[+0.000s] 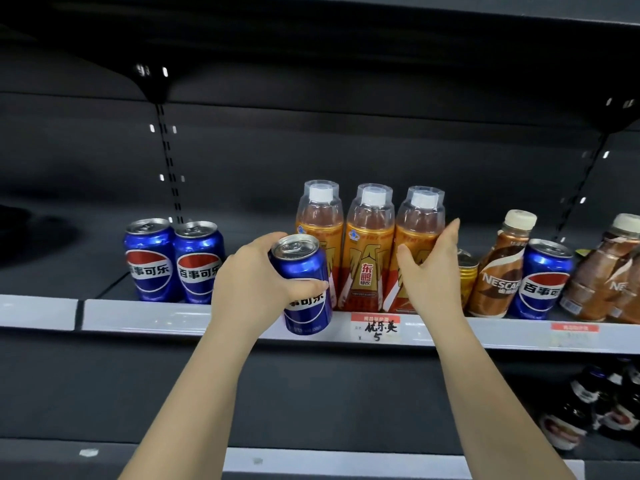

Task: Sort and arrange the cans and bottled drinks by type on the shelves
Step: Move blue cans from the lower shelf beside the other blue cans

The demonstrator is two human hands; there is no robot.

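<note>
On the middle shelf, which spans the whole view, the drinks stand in a loose row, and that row is what I am sorting. At its left end two blue Pepsi cans stand upright side by side, touching. Mid-shelf come three orange energy-drink bottles, then a small gold can half hidden behind my right wrist, a Nescafé bottle, a stray Pepsi can and more coffee bottles at the right edge.

My left hand is closed around a third Pepsi can, held upright with its long axis vertical, just in front of the shelf lip and overlapping the leftmost orange bottle. My right hand is spread wide and holds nothing; its palm lies against the side of the rightmost orange bottle.

What the next move turns on, I judge: the Pepsi pair lies to the left of the held can, with a bare gap of shelf between the pair and the orange bottles. The left hand is the nearer one, so the can should travel left and back, staying upright, to land beside its pair.
</note>
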